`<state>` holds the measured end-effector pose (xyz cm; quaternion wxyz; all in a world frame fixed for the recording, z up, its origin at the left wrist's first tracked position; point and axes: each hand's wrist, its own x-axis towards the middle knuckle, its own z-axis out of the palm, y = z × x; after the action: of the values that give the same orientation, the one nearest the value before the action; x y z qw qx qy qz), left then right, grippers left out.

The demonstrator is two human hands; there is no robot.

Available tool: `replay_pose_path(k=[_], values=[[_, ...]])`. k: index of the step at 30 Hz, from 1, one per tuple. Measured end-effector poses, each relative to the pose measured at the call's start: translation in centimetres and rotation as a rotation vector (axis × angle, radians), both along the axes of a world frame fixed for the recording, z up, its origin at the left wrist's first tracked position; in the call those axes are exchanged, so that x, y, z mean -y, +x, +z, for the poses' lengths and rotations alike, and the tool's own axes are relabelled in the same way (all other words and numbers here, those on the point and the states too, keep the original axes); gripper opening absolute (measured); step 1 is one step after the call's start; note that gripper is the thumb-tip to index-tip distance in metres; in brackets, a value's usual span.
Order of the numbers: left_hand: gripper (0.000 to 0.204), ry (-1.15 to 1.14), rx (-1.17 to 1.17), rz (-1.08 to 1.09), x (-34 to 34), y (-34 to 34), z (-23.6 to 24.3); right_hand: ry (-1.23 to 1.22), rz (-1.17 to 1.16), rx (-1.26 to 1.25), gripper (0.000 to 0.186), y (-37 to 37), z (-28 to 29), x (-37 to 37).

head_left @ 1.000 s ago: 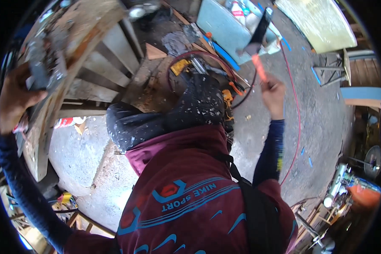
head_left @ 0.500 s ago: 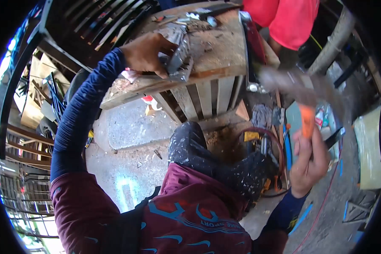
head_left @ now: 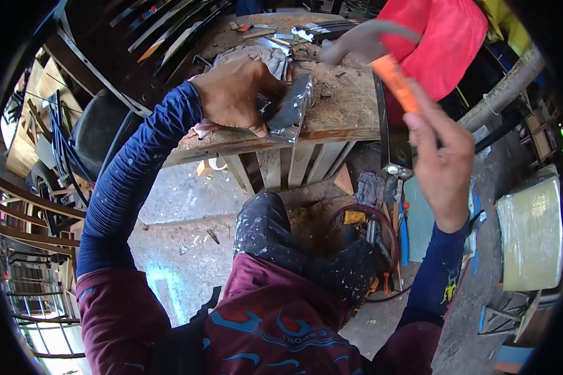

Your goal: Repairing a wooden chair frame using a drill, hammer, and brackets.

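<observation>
My left hand (head_left: 231, 97) is closed on a bent, shiny dark metal piece (head_left: 289, 114) at the front edge of a wooden workbench (head_left: 341, 119); some fingertips are hidden behind it. My right hand (head_left: 441, 159) grips the orange handle of a claw hammer (head_left: 394, 81), raised above the bench's right end and right of the metal piece, with its blurred head up. Beyond my left hand lie a crumpled grey cloth (head_left: 228, 57), sawdust and small scraps.
A person in red (head_left: 450, 44) is beside the bench's far right, near a grey pole (head_left: 500, 87). On the floor lie a coiled hose (head_left: 394, 237), a yellow tool (head_left: 355, 217) and a light green bin (head_left: 419, 206). A pale padded board (head_left: 530, 231) stands at right.
My view has swung toward the bench. The hammer has moved from low at my right to above the bench. My left hand stays on the metal piece.
</observation>
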<state>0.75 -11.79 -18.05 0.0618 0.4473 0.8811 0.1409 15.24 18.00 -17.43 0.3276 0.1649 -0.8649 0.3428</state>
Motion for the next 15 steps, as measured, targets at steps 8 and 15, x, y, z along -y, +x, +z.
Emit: replay_pose_path(k=[8,15], values=[[0.081,0.035,0.041,-0.035,0.3,-0.3,-0.5,-0.085,-0.064,0.039,0.038,0.1,-1.0,0.5],[0.077,0.088,-0.020,-0.083,0.7,-0.6,-1.4,0.040,0.001,-0.004,0.039,0.6,-1.4,0.7]])
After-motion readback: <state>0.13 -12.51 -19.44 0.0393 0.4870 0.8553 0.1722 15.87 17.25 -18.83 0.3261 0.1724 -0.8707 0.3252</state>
